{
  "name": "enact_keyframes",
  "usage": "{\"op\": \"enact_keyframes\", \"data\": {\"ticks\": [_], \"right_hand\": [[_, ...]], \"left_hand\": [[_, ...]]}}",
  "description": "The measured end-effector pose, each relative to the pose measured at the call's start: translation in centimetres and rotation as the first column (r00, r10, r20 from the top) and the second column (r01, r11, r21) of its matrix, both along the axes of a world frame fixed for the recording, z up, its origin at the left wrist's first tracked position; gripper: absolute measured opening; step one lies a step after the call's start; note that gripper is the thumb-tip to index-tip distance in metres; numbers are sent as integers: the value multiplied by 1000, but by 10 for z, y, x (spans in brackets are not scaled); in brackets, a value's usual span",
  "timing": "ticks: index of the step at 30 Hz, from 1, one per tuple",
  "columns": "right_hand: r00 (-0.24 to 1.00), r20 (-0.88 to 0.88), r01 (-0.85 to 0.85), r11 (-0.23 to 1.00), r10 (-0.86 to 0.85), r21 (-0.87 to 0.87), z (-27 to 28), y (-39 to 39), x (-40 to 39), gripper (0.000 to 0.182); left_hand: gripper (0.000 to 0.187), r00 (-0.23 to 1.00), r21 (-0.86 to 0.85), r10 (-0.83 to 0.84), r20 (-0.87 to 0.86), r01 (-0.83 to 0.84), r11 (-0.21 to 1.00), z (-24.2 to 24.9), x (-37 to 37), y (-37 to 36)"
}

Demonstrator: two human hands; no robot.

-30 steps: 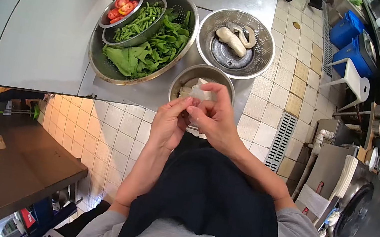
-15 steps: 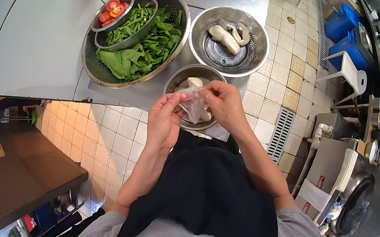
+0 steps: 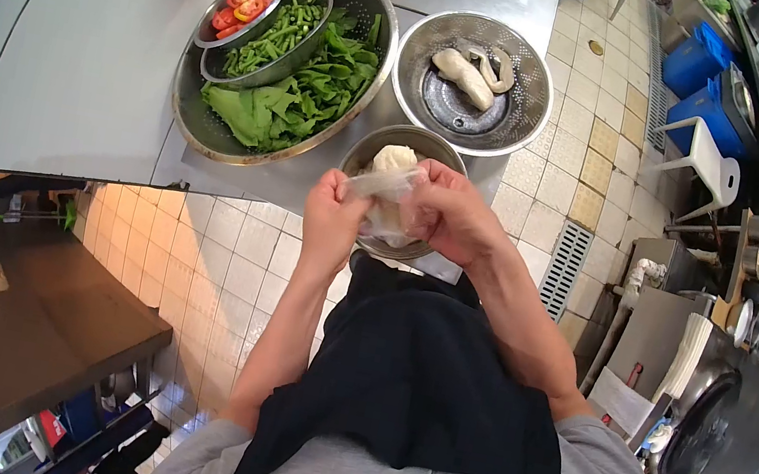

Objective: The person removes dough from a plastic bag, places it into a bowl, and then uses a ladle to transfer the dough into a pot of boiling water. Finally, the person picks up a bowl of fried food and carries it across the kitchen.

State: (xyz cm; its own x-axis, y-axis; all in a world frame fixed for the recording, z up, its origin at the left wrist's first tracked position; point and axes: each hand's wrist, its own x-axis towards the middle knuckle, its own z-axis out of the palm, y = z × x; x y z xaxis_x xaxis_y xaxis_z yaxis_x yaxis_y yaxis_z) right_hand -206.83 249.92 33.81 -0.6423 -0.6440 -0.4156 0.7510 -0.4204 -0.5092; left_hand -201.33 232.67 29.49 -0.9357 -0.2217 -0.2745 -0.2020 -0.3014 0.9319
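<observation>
A thin clear plastic bag [image 3: 383, 185] is stretched between my two hands. My left hand [image 3: 334, 221] pinches its left edge, and my right hand [image 3: 458, 212] grips the opposite side with curled fingers. Below it stands a metal bowl [image 3: 377, 147] with pale whitish pieces inside; one rounded pale piece [image 3: 395, 160] shows above the bag. The bag and my hands cover much of the bowl. Just beyond, a steel colander [image 3: 535, 112] holds a pale thick piece [image 3: 464, 78] and a curved strip [image 3: 500, 71] that look like dough.
On the left, a large colander [image 3: 179, 116] holds leafy greens [image 3: 327, 75], a bowl of cut green beans or stems [image 3: 283, 37] and a bowl of tomato slices [image 3: 242, 8]. A brown table [image 3: 71, 315] stands lower left. A white stool [image 3: 711, 169] and blue bins [image 3: 700, 116] are at right.
The bag, bunched up between my fingers before, is now pulled wider between both hands. The view has shifted slightly, so the bowls appear further right.
</observation>
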Motion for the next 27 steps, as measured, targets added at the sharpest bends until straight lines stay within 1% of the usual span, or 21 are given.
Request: {"op": "enact_keyframes", "data": {"ticks": [1, 2, 3, 4, 5, 6, 9, 10, 12, 15, 17, 18, 21, 24, 26, 27], "right_hand": [[989, -144, -23, 993, 40, 119, 1, -1, 2, 12], [975, -209, -30, 981, 70, 191, 0, 0, 2, 14], [906, -419, 99, 926, 68, 363, -7, -2, 4, 14], [791, -602, 259, 833, 107, 488, -18, -6, 8, 14], [643, -743, 436, 710, 185, 554, -24, -7, 10, 15], [634, -703, 463, 570, 322, 679, -20, -5, 12, 20], [699, -651, 442, 538, 295, 718, -22, -8, 9, 16], [698, -683, 478, 570, 215, 668, -28, -9, 9, 16], [684, -727, 553, 614, 51, 564, -46, -10, 8, 23], [486, -873, 648, 655, 38, 389, -54, -11, -2, 37], [654, -756, 428, 816, 16, 388, -47, -9, -3, 41], [729, -684, 309, 880, 24, 361, -43, -8, -4, 43], [769, -627, 171, 905, 125, 389, -41, -4, -7, 35], [800, -596, 209, 894, 77, 396, -41, -10, -10, 32], [846, -523, 158, 889, 103, 431, -41, -11, -13, 26], [866, -485, 131, 885, 117, 447, -41, -12, -15, 24]], "left_hand": [[12, 997, 45, 73, 4, -74, 996, 3, -3, 5], [8, 989, 89, 146, 9, -146, 985, 7, -7, 15], [5, 976, 132, 216, 16, -216, 967, 16, -11, 20], [5, 976, 210, 210, 65, -219, 953, 22, -12, 20], [7, 974, 286, 198, 112, -222, 932, 26, -13, 20], [10, 970, 359, 180, 161, -228, 905, 28, -13, 20], [11, 973, 513, 122, 195, -207, 833, 3, -12, 15], [10, 980, 516, 99, 174, -177, 838, -2, -12, 13], [8, 990, 523, 48, 135, -112, 845, -3, -13, 14], [5, 987, 443, 10, 160, -81, 893, 14, -14, 21], [6, 990, 343, -55, 127, 8, 939, 11, -13, 16], [7, 990, 290, -87, 114, 51, 956, 10, -12, 13], [9, 993, 219, -102, 62, 86, 972, 14, -10, 12], [12, 998, 240, -57, 27, 49, 970, 10, -12, 16], [14, 999, 222, -31, 44, 21, 975, -11, -13, 11], [15, 999, 213, -17, 51, 6, 977, -11, -15, 10]]}}
